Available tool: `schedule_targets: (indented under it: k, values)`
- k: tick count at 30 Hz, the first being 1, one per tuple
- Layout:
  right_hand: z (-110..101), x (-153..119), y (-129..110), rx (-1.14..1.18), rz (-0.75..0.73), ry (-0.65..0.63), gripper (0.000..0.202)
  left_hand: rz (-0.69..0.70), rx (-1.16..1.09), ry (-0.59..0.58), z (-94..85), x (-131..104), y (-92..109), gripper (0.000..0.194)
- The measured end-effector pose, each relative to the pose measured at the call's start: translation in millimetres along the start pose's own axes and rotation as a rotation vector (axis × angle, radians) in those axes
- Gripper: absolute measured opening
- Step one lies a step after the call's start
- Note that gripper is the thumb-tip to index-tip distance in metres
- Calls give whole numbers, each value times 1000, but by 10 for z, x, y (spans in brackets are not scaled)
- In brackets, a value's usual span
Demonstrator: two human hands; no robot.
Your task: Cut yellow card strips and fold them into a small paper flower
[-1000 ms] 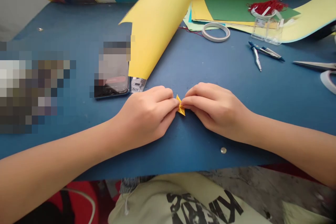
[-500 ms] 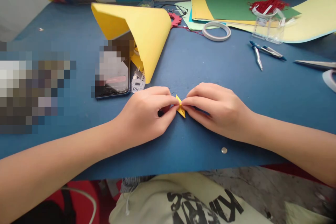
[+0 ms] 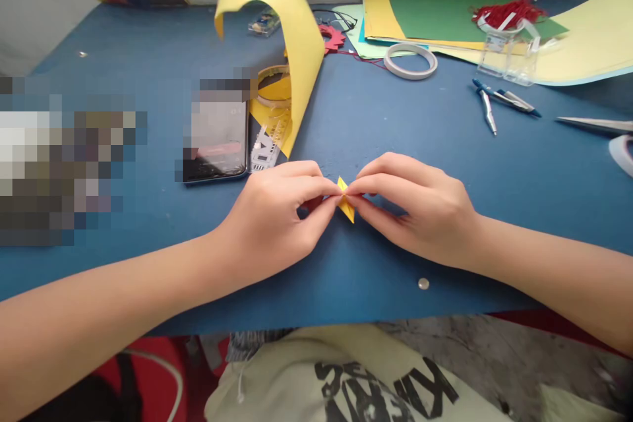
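Between my two hands is a small folded piece of yellow paper [image 3: 349, 210], pointed at its upper and lower ends. My left hand [image 3: 287, 211] pinches its left side with thumb and forefinger. From the other side, my right hand [image 3: 418, 208] grips it the same way, so the fingertips of both hands nearly meet at its middle. The fingertips hide the paper's centre. A large curled yellow sheet [image 3: 301, 46] stands on the table beyond my left hand, and a phone [image 3: 217, 132] lies left of it.
On the blue table [image 3: 366, 119] are a tape roll [image 3: 390, 72], pens [image 3: 507, 100], scissors [image 3: 593, 124] and a grey-white patterned piece [image 3: 267, 148]. Coloured paper sheets [image 3: 445, 13] and red thread [image 3: 509, 13] lie at the back. A small round bead [image 3: 423, 283] sits near the front edge.
The large yellow sheet has sprung up and curled to the right, uncovering a tape roll and more of the patterned piece. Both hands keep their pinch on the small folded paper.
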State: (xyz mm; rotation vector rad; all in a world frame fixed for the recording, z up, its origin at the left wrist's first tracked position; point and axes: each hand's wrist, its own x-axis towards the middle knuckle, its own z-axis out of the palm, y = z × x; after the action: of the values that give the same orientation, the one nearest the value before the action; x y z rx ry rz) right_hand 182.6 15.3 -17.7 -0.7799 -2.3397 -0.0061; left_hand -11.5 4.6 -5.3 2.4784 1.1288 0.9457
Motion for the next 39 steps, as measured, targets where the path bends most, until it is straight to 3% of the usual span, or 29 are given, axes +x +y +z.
schedule_targets:
  k: [5, 8, 14, 31, 39]
  values:
    - [-22, 15, -37, 76, 32, 65, 6, -115, -72, 20, -22, 4, 71, 11]
    - [-38, 38, -64, 158, 64, 96, 9, -186, -225, -56, -25, 17, 80, 23]
    - [-42, 59, -82, 183, 82, 134, 9, -226, -416, -99, -23, 34, 87, 19]
    - [-46, 61, -87, 204, 84, 131, 9, -163, -461, -115, -19, 48, 79, 21]
    - [-79, 75, -93, 267, 174, 113, 9, -149, -417, -87, -10, 40, 59, 26]
